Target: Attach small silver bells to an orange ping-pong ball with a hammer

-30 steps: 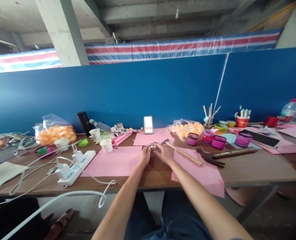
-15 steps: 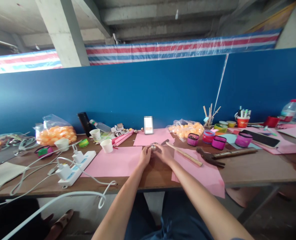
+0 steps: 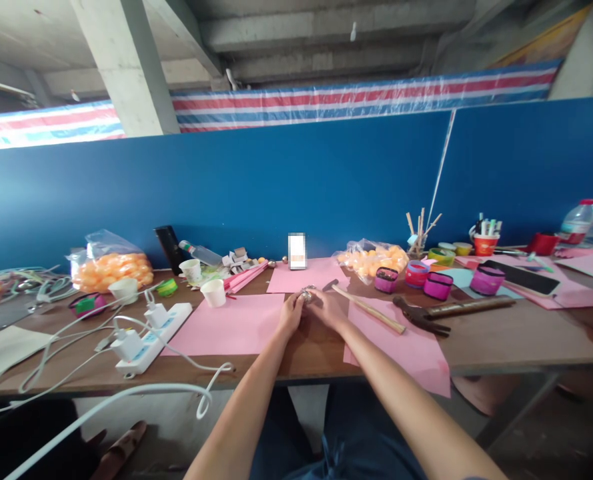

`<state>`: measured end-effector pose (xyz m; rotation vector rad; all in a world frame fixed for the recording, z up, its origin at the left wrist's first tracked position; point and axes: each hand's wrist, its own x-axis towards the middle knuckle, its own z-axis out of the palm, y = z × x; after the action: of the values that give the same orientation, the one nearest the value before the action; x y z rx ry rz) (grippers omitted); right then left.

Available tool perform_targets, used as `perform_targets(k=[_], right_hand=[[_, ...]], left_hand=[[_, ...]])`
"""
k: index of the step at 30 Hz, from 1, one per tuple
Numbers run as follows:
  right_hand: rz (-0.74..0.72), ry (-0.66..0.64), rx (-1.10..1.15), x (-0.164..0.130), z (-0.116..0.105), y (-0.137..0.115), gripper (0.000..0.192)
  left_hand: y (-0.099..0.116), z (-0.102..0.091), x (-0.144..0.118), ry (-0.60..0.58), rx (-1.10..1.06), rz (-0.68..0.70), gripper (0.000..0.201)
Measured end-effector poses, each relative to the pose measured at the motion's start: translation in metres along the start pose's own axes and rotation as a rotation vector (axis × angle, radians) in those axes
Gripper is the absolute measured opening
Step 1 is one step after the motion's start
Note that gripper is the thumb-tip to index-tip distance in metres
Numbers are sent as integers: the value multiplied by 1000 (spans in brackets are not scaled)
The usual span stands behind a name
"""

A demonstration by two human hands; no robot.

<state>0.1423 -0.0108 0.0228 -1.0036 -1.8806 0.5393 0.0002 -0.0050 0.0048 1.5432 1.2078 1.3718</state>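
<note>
Nothing has really moved since the earlier frames: both hands sit in the same spot on the bench (image 3: 501, 343), and only the view has shifted a touch. The left hand (image 3: 291, 312) and right hand (image 3: 327, 309) meet just in front of the phone (image 3: 297, 251), their fingers closed together around one small shiny object (image 3: 307, 293) held between them above the bare wood; what it is cannot be told. Two hammers lie to the right of the hands: a light-handled one (image 3: 369, 308) with its head just beside the right hand, and a darker one (image 3: 451, 309) further right. Four pink sheets show near the hands, one (image 3: 231, 323) to their left, one (image 3: 406, 343) to their right under the first hammer, one (image 3: 309, 275) behind them under the phone, and one far right. Two bags of orange balls rest by the blue wall, one (image 3: 110, 267) far left of the hands, one (image 3: 373, 257) behind the hammers. Three white paper cups stand left of the hands, the nearest (image 3: 213, 291) by the pink sheet. One white power strip (image 3: 153, 328) with two plugs and trailing cables lies further left. Four pink-banded tubs sit behind the hammers, the nearest (image 3: 386, 279) just beside the orange balls.
</note>
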Motion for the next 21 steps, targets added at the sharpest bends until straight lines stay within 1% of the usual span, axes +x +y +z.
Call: perform_targets(k=[9,13,17,21], right_hand=[[5,5,13,-1,-1,-3,39],[-7,5,27,-1,-1,-3,38],[-27,3,40,-1,-1,-4,39],[-28,6,41,-1,-1,-4,39]], left_hand=[[2,1,-2,9,-6,-12,38],[3,1,-2,-19,-31,-34,43],[2,0,-2,-43,4,-3,47],[1,-1,-3,-27,69,62,42]])
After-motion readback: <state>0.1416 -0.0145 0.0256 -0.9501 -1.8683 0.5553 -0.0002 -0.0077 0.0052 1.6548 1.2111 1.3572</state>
